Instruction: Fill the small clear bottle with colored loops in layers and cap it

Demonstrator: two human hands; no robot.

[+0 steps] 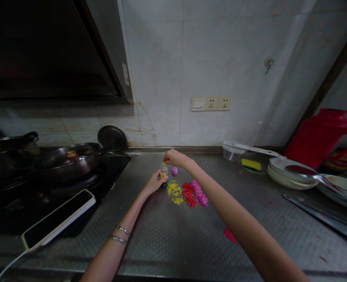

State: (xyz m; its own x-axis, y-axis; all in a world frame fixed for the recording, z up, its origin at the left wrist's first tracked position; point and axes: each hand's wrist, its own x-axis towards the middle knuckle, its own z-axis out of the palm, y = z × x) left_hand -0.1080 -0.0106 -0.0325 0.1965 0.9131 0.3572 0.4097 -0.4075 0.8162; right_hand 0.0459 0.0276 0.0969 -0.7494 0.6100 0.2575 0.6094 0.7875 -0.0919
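Observation:
My left hand (154, 183) is wrapped round a small clear jar (164, 169) that stands on the metal counter with some yellow pieces inside. Over its mouth, my right hand (173, 157) pinches a bit of yellow, which looks like a small rubber band. Just right of the jar lies a loose pile of yellow rubber bands (174, 190). Beside that are red rubber bands (189, 195) and pink rubber bands (200, 194). A small round pink object (174, 170) sits behind the piles; its kind is unclear.
A phone (58, 219) on a cable lies at the left by the stove (114, 166) with its pans (70, 162). To the right are a plastic tub (232, 154), a yellow sponge (251, 164), stacked bowls (290, 180), a knife (317, 213) and a red jug (320, 137). A flat red piece (230, 235) lies near my right forearm.

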